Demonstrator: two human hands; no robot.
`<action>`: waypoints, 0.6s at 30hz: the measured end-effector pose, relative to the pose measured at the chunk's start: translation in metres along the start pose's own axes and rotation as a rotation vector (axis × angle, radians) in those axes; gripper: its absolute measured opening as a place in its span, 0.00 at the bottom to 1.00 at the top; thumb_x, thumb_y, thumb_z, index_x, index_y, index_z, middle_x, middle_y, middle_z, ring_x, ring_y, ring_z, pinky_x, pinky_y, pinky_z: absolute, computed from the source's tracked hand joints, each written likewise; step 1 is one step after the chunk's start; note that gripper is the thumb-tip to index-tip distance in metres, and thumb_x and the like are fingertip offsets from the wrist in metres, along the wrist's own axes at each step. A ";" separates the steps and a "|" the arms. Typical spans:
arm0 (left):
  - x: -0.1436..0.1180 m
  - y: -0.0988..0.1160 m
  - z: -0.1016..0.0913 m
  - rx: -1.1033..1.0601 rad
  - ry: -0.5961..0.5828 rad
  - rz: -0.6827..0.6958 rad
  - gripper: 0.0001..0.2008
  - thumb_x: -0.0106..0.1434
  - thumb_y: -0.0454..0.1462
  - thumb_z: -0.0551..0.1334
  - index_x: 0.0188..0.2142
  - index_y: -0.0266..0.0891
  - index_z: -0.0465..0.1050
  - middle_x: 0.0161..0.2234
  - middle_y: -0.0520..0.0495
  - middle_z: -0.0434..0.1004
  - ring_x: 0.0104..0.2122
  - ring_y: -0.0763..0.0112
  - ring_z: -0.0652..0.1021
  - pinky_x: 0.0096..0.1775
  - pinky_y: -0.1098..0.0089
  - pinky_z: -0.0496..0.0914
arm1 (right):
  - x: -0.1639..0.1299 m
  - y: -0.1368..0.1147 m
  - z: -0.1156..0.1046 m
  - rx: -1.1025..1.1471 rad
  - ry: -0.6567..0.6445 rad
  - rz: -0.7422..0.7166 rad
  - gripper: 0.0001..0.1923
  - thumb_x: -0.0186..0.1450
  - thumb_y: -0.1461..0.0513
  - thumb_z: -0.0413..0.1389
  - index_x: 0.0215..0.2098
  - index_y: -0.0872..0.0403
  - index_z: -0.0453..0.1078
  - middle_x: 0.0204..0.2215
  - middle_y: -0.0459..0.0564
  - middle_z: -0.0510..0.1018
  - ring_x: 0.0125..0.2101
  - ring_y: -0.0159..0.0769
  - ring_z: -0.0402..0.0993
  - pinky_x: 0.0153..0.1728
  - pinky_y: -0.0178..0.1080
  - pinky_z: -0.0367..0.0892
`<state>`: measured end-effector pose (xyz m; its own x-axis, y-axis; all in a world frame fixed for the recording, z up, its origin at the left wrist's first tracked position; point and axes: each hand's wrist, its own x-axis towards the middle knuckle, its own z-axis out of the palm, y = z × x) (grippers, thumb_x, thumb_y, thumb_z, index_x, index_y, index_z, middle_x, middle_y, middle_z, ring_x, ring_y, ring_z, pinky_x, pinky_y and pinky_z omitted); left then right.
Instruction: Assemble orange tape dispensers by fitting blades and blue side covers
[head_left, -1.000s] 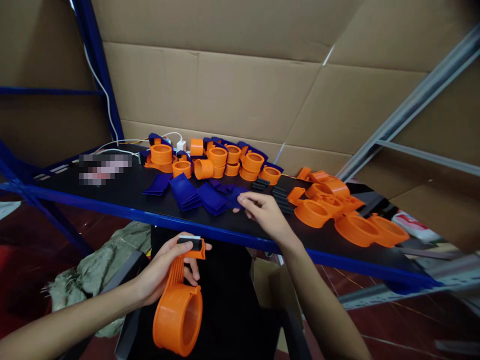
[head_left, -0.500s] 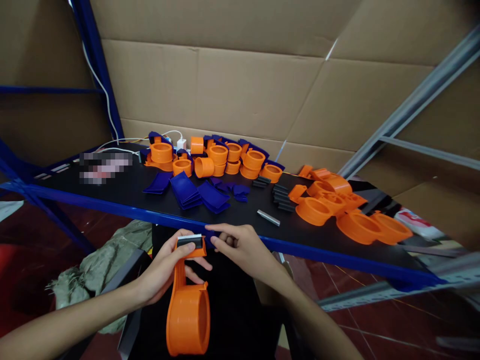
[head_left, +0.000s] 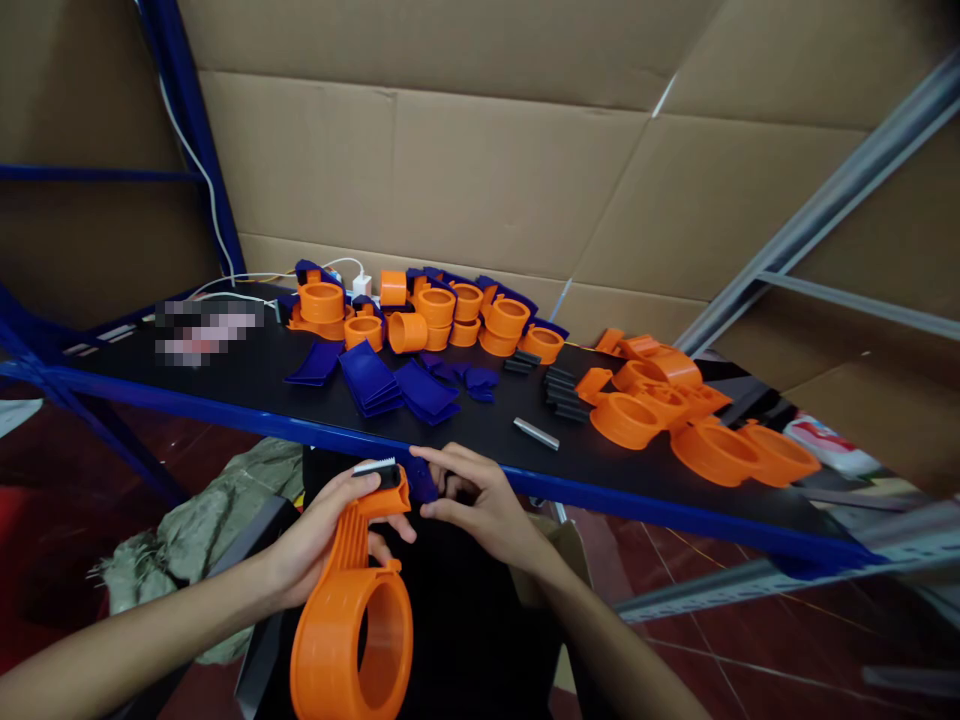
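My left hand (head_left: 330,525) is closed around the neck of an orange tape dispenser (head_left: 330,640), its ring hanging below and turned towards me. At the dispenser's top sits a black strip (head_left: 386,475) with a white toothed edge, my left thumb pressing on it. Just to the right, my right hand (head_left: 480,505) has its fingers curled about a small dark blue plastic piece (head_left: 422,480), close to the dispenser's head. Part of that piece is hidden by the fingers. Whether it touches the dispenser I cannot tell.
On the black table (head_left: 247,385) lie blue plates (head_left: 371,380), a silver metal strip (head_left: 536,433) and black strips (head_left: 564,393). Orange dispensers (head_left: 630,420) are piled at the right; several with blue parts (head_left: 506,318) stand at the back. A blue rail (head_left: 615,507) edges the table.
The dispenser has tilted, its ring swinging left and opening more towards me. The head has turned away a little, and more of the blue piece shows by my right fingers.
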<state>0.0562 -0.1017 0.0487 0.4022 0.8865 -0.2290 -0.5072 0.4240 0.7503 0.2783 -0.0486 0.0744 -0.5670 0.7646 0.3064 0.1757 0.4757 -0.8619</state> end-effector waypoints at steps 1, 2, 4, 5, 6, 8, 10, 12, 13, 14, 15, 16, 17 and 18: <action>-0.001 0.001 0.002 0.010 -0.009 0.007 0.16 0.68 0.45 0.60 0.50 0.39 0.64 0.33 0.39 0.83 0.23 0.64 0.82 0.28 0.67 0.77 | 0.000 0.000 -0.001 -0.033 0.010 -0.037 0.27 0.60 0.56 0.67 0.57 0.50 0.73 0.39 0.47 0.72 0.30 0.27 0.65 0.29 0.30 0.65; -0.001 0.001 0.004 0.027 -0.020 0.018 0.16 0.68 0.44 0.60 0.51 0.38 0.64 0.34 0.39 0.83 0.23 0.64 0.82 0.28 0.67 0.77 | 0.000 -0.001 -0.002 -0.057 0.012 -0.068 0.26 0.60 0.56 0.67 0.55 0.50 0.74 0.42 0.49 0.73 0.31 0.28 0.66 0.30 0.31 0.66; -0.002 0.002 0.009 0.072 -0.038 0.049 0.14 0.68 0.42 0.60 0.50 0.37 0.65 0.34 0.39 0.83 0.24 0.64 0.83 0.29 0.67 0.77 | 0.000 -0.003 -0.003 -0.090 -0.001 -0.096 0.24 0.60 0.55 0.67 0.53 0.50 0.76 0.44 0.51 0.76 0.34 0.31 0.69 0.31 0.32 0.67; -0.003 0.002 0.011 0.096 -0.040 0.065 0.13 0.69 0.42 0.60 0.49 0.37 0.65 0.33 0.40 0.83 0.25 0.65 0.83 0.29 0.67 0.78 | 0.000 -0.004 -0.002 -0.107 -0.006 -0.092 0.23 0.60 0.55 0.67 0.53 0.50 0.76 0.43 0.52 0.76 0.34 0.32 0.70 0.30 0.32 0.67; -0.003 0.001 0.012 0.119 -0.036 0.080 0.13 0.69 0.41 0.60 0.48 0.37 0.66 0.32 0.41 0.82 0.26 0.65 0.82 0.30 0.67 0.78 | -0.001 -0.005 -0.001 -0.126 -0.006 -0.081 0.23 0.60 0.54 0.67 0.52 0.50 0.77 0.41 0.51 0.77 0.33 0.32 0.71 0.29 0.32 0.67; -0.004 0.000 0.015 0.151 -0.025 0.094 0.11 0.69 0.41 0.60 0.47 0.38 0.66 0.31 0.44 0.81 0.27 0.65 0.82 0.33 0.65 0.78 | -0.003 -0.006 0.003 -0.157 0.012 -0.046 0.23 0.59 0.53 0.67 0.52 0.50 0.77 0.39 0.51 0.78 0.31 0.32 0.71 0.28 0.32 0.67; -0.004 -0.001 0.016 0.170 -0.018 0.090 0.11 0.69 0.41 0.60 0.46 0.38 0.65 0.30 0.46 0.80 0.27 0.66 0.82 0.34 0.64 0.78 | -0.005 -0.005 0.008 -0.170 0.035 -0.006 0.23 0.59 0.54 0.67 0.51 0.51 0.77 0.38 0.50 0.78 0.30 0.31 0.72 0.29 0.33 0.68; -0.003 -0.003 0.015 0.189 -0.011 0.084 0.11 0.69 0.42 0.60 0.46 0.39 0.65 0.30 0.47 0.79 0.26 0.67 0.81 0.35 0.63 0.78 | -0.007 -0.005 0.014 -0.162 0.063 0.038 0.22 0.60 0.54 0.67 0.51 0.51 0.77 0.36 0.49 0.78 0.30 0.31 0.73 0.29 0.33 0.68; -0.003 -0.003 0.015 0.199 -0.006 0.082 0.11 0.69 0.42 0.60 0.46 0.39 0.65 0.30 0.48 0.79 0.26 0.67 0.81 0.35 0.62 0.78 | -0.008 -0.005 0.016 -0.152 0.079 0.060 0.21 0.60 0.55 0.67 0.51 0.51 0.77 0.35 0.48 0.78 0.29 0.31 0.73 0.29 0.32 0.69; -0.003 -0.004 0.014 0.206 0.000 0.081 0.11 0.69 0.42 0.60 0.46 0.39 0.65 0.30 0.48 0.78 0.26 0.67 0.81 0.35 0.61 0.78 | -0.009 -0.006 0.018 -0.139 0.095 0.080 0.21 0.60 0.55 0.67 0.51 0.51 0.77 0.34 0.48 0.78 0.29 0.30 0.74 0.29 0.32 0.69; -0.003 -0.005 0.014 0.210 0.003 0.082 0.10 0.69 0.42 0.60 0.45 0.39 0.65 0.30 0.49 0.78 0.26 0.67 0.81 0.36 0.61 0.78 | -0.009 -0.006 0.020 -0.124 0.108 0.097 0.21 0.60 0.56 0.67 0.51 0.51 0.78 0.34 0.47 0.78 0.29 0.30 0.74 0.29 0.32 0.69; -0.003 -0.005 0.013 0.213 0.000 0.085 0.10 0.69 0.42 0.60 0.45 0.39 0.65 0.30 0.49 0.77 0.27 0.67 0.80 0.36 0.60 0.78 | -0.010 -0.007 0.021 -0.109 0.120 0.110 0.21 0.59 0.56 0.67 0.50 0.51 0.78 0.33 0.47 0.78 0.29 0.30 0.74 0.29 0.32 0.69; -0.003 -0.006 0.012 0.215 -0.008 0.092 0.10 0.69 0.41 0.59 0.45 0.39 0.64 0.30 0.49 0.77 0.27 0.67 0.80 0.36 0.59 0.78 | -0.010 -0.007 0.022 -0.096 0.129 0.121 0.22 0.58 0.56 0.68 0.50 0.51 0.78 0.33 0.47 0.78 0.28 0.30 0.74 0.29 0.32 0.70; -0.003 -0.006 0.011 0.219 -0.019 0.101 0.09 0.69 0.41 0.59 0.45 0.40 0.64 0.29 0.50 0.77 0.27 0.67 0.80 0.37 0.59 0.78 | -0.011 -0.008 0.022 -0.079 0.135 0.132 0.22 0.57 0.56 0.69 0.49 0.51 0.78 0.32 0.46 0.78 0.28 0.30 0.74 0.29 0.32 0.70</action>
<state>0.0669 -0.1092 0.0516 0.3728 0.9180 -0.1355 -0.3690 0.2806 0.8861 0.2651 -0.0704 0.0691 -0.4222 0.8717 0.2488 0.3072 0.3958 -0.8654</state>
